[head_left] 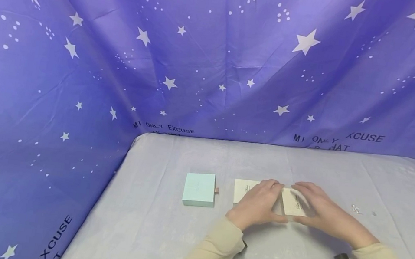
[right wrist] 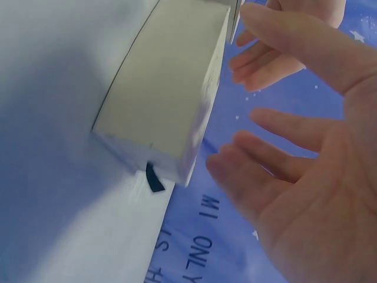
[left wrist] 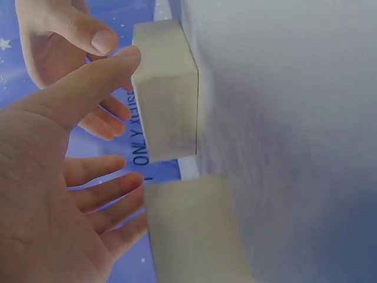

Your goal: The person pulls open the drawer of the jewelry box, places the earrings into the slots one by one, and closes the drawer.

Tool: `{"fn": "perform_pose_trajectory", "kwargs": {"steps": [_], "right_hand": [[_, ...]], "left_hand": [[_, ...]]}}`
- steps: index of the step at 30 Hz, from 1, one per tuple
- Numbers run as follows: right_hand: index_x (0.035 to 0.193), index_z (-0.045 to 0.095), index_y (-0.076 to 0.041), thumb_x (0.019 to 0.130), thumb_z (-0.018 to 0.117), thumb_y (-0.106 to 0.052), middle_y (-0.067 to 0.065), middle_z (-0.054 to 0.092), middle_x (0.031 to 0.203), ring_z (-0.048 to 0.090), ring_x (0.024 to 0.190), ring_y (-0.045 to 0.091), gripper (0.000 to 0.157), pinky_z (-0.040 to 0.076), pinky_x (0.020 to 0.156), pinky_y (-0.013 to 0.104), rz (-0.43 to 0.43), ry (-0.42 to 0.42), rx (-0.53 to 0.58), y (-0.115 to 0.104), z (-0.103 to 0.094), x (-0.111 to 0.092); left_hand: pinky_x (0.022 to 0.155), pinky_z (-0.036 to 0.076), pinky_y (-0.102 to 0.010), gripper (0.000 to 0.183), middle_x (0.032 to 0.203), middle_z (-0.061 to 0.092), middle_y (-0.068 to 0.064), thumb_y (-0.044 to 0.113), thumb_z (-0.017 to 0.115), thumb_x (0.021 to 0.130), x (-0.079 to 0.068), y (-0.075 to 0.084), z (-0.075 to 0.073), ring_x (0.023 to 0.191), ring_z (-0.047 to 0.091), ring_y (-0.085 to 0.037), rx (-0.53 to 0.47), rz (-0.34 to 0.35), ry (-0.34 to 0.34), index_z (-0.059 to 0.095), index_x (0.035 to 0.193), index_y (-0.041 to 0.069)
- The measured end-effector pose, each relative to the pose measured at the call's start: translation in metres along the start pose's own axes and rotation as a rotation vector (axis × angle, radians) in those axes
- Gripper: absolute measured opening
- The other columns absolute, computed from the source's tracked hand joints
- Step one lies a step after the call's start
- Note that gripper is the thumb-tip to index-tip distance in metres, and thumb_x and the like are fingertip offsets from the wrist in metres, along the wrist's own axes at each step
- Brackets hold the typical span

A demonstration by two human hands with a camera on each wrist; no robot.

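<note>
Two cream boxes with dark lettering lie side by side on the table. The right-hand cream box (head_left: 293, 202) sits between my two hands; a dark ribbon tab (right wrist: 154, 178) sticks out from its end in the right wrist view. My left hand (head_left: 258, 202) reaches over the left-hand cream box (head_left: 243, 189) and partly hides it. In the left wrist view its thumb tip is right at the edge of the right-hand box, fingers loosely extended. My right hand (head_left: 328, 213) spreads around the right side of that same box, with thumb and fingers apart.
A mint-green box (head_left: 199, 189) with a small brownish tab stands to the left. Several small shiny pieces (head_left: 356, 208) lie at the right, with another small piece (head_left: 374, 213) beside them. Behind the table (head_left: 162, 237) hangs a purple star-printed cloth (head_left: 216, 60).
</note>
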State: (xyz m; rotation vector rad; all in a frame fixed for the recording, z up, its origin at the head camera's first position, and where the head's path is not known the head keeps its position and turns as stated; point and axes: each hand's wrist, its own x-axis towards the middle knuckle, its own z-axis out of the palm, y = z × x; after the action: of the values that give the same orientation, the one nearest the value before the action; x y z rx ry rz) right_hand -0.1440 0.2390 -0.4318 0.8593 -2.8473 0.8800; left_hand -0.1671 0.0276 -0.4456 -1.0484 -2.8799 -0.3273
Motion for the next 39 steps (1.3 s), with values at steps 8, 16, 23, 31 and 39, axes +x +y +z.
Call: {"fn": "perform_pose_trajectory", "kwargs": {"steps": [8,16,23,31,39], "right_hand": [[0.139,0.045,0.009,0.074,0.085,-0.027,0.030,0.045,0.139,0.044,0.125,0.050,0.084,0.038,0.101,0.069,-0.003,-0.015,0.013,-0.012,0.007,0.010],[0.141,0.043,0.006,0.076,0.084,-0.026,0.030,0.044,0.141,0.043,0.128,0.050,0.083,0.037,0.103,0.068,-0.003,-0.044,0.023,-0.024,0.013,0.021],[0.140,0.043,0.007,0.077,0.083,-0.020,0.028,0.044,0.141,0.043,0.129,0.047,0.080,0.039,0.105,0.064,-0.007,-0.056,0.047,-0.032,0.022,0.027],[0.141,0.043,0.008,0.076,0.084,-0.019,0.027,0.046,0.142,0.044,0.131,0.046,0.081,0.039,0.106,0.062,-0.012,-0.074,0.052,-0.038,0.034,0.038],[0.141,0.043,0.009,0.078,0.082,-0.019,0.029,0.044,0.142,0.042,0.132,0.047,0.079,0.036,0.109,0.062,-0.012,-0.100,0.068,-0.037,0.045,0.046]], "left_hand": [[0.114,0.035,-0.023,0.085,0.139,0.053,0.001,0.059,0.076,0.077,-0.014,-0.015,-0.009,0.130,0.049,-0.013,0.005,-0.056,-0.006,0.050,0.142,0.012],[0.115,0.036,-0.027,0.086,0.141,0.053,-0.001,0.058,0.078,0.076,-0.027,-0.030,-0.013,0.132,0.048,-0.016,-0.017,-0.107,-0.017,0.049,0.143,0.013],[0.113,0.039,-0.028,0.084,0.137,0.055,-0.002,0.056,0.080,0.074,-0.038,-0.043,-0.014,0.129,0.051,-0.017,-0.043,-0.128,-0.020,0.051,0.140,0.013],[0.114,0.037,-0.031,0.085,0.140,0.054,-0.003,0.053,0.084,0.071,-0.046,-0.055,-0.015,0.134,0.046,-0.019,-0.073,-0.160,-0.025,0.052,0.139,0.014],[0.117,0.034,-0.032,0.086,0.143,0.052,-0.009,0.046,0.086,0.071,-0.048,-0.068,-0.013,0.136,0.045,-0.023,-0.075,-0.153,-0.026,0.050,0.141,0.010]]}}
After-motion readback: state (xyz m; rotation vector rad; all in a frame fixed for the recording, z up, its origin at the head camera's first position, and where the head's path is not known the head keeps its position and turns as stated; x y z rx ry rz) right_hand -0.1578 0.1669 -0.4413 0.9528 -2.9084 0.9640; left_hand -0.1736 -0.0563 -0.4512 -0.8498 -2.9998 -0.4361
